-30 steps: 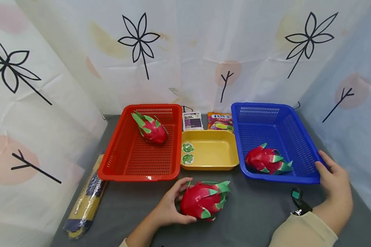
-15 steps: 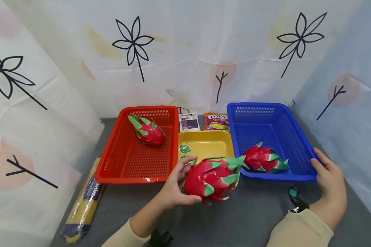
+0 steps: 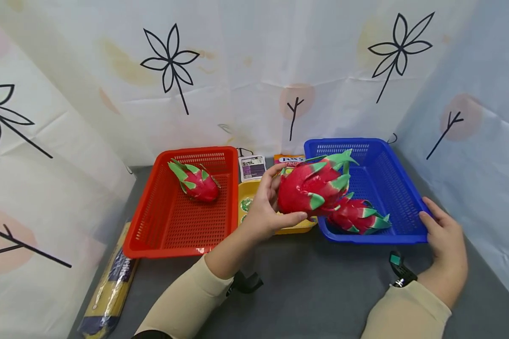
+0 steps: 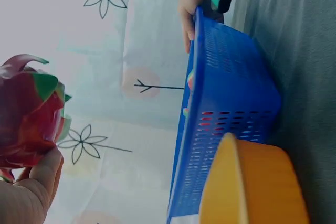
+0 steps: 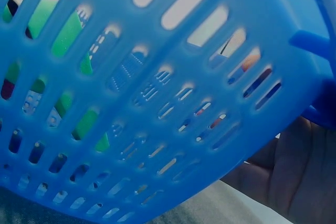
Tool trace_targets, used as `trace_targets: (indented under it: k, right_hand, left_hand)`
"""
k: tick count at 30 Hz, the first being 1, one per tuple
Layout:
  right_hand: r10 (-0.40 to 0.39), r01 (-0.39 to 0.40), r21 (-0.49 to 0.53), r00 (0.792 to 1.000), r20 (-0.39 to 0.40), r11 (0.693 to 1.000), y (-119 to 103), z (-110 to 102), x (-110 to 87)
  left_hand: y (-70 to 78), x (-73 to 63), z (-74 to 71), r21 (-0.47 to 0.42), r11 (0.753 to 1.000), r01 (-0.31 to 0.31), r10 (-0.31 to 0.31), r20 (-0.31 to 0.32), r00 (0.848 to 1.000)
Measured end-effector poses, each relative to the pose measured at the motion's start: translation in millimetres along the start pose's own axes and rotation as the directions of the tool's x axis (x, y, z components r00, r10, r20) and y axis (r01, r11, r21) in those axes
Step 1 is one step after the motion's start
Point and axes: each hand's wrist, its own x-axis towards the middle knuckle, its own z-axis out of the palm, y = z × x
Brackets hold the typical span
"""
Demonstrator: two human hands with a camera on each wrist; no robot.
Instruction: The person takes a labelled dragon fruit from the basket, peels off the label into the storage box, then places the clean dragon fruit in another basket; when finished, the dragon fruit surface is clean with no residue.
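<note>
At the tabletop's left edge the packet of spaghetti lies where it lay, and the red basket keeps its one dragon fruit in its far corner — nothing on that side has moved. What has changed is in my left hand: a second ago it was only closing round the loose dragon fruit on the tabletop near the front edge, and now that fruit is up in the air, fingers and thumb curled firmly round its stem end, leafy tip pointing right. It hangs above the yellow tray and the near-left corner of the blue basket, which I read as the lift being done and the carry well under way. The left wrist view agrees: the fruit sits high against my fingertips, with the blue basket's wall off to the side and below.

Inside the blue basket another dragon fruit rests against the near wall, just under the one I hold — so I judge the free space is toward the far side. My right hand has stayed on the basket's near-right corner, fingers hooked over the rim, steadying it; up close, the right wrist view shows the mesh with green and red showing through the slots.
</note>
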Motion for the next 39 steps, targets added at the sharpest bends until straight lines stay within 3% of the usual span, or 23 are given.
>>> trace_targets:
  k: [9,14,19,24,29,39]
  right_hand:
    - [-0.004,0.004,-0.011,1.0,-0.012,1.0,-4,1,1.2]
    - [0.003,-0.003,0.019,1.0,-0.01,1.0,-4,1,0.6]
    - [0.02,-0.02,0.035,1.0,-0.015,0.999,-2,-1,-0.5]
    - [0.005,-0.004,0.032,1.0,-0.029,0.999,-2,-2,0.0]
    - [0.002,-0.002,-0.012,1.0,-0.029,1.0,-4,1,0.3]
    - [0.016,-0.015,0.027,0.999,-0.03,1.0,-6,4,0.0]
  left_hand:
    - [-6.8,60.3,13.0,0.076,0.992,0.1,-0.095,-0.07,0.993]
    - [-21.2,93.0,22.2,0.122,0.977,0.172,-0.156,-0.131,0.979]
    - [-39.4,119.1,34.2,0.216,0.948,0.234,-0.207,-0.142,0.968]
    - [-60.2,135.4,44.6,0.354,0.889,0.29,-0.248,-0.162,0.955]
    - [-79.2,139.1,49.6,0.451,0.816,0.36,-0.3,-0.202,0.932]
    - [-99.1,146.8,50.6,0.598,0.7,0.391,-0.354,-0.186,0.917]
